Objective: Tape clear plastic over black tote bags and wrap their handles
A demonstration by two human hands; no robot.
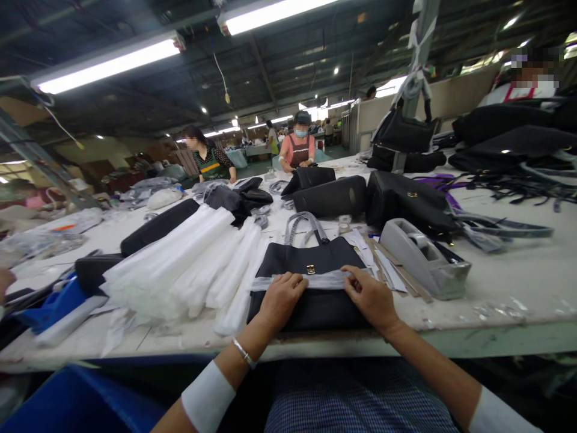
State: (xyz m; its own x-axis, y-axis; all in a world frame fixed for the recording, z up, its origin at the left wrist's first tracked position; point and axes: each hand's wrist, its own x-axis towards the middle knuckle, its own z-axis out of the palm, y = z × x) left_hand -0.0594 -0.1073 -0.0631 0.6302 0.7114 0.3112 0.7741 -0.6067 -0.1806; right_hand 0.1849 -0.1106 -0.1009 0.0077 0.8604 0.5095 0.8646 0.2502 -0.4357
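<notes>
L hand (283, 297) fingers-down on plastic strip (327, 280), can't tell if gripping; R hand (375, 299) pinches strip nr R end. Blk bag (293, 310) underneath, 6 o'clock on table (500, 285). Prob. best: strip flat, evenly taut, below clasp (310, 269). Tape dispenser (435, 276) 2-3 o'clock.

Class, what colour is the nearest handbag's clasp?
The clasp is gold, clearest in the head view.

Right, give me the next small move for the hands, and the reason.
Perhaps smooth the translucent strip flat, drawing the left hand and right hand outward along it: both are on it, and it looks wrinkled where it crosses the black bag below the gold clasp.
</notes>
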